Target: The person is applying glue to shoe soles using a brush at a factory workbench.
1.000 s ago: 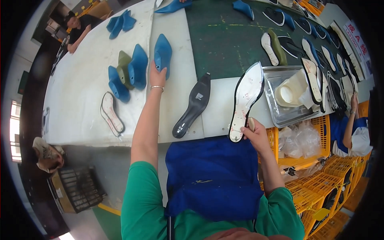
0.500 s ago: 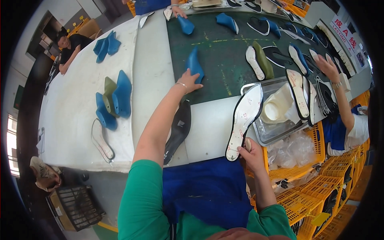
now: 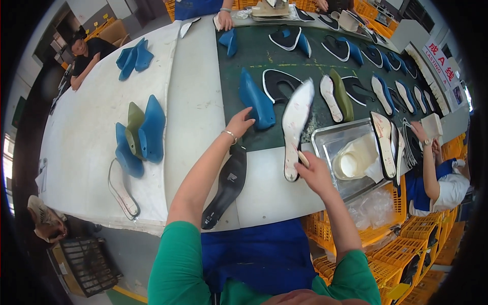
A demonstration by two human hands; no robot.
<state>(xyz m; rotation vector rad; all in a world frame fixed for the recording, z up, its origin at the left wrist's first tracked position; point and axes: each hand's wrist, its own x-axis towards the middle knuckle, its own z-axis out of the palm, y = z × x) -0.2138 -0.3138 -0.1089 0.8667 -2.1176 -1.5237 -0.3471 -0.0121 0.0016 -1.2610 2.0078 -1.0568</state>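
Observation:
My left hand [image 3: 239,123], fingers stretched and slightly apart, is at the near left side of a blue shoe last [image 3: 257,101] lying on the green surface. Whether the fingertips touch it I cannot tell. Beside that last lies a black shoe upper with white edging [image 3: 278,85]. My right hand [image 3: 315,175] grips the narrow end of a white insole with a black edge [image 3: 296,119], held raised and slightly blurred. A pale stick-like handle [image 3: 303,159] also shows in the same hand. Below my left wrist a black sole [image 3: 227,185] lies on the white tabletop.
A metal tray [image 3: 323,140] holds a cream tub [image 3: 351,163]; insoles [image 3: 385,145] lie over its right side. Lasts [image 3: 153,129] stand on the white cloth at left. Yellow crates [image 3: 376,262] stand at lower right. Co-workers' hands [image 3: 223,21] [image 3: 421,133] are across and at right.
The blue last by my left hand is turned and lies nearer; the black upper now shows beside it. My right hand has raised the insole and moved it inward over the green surface.

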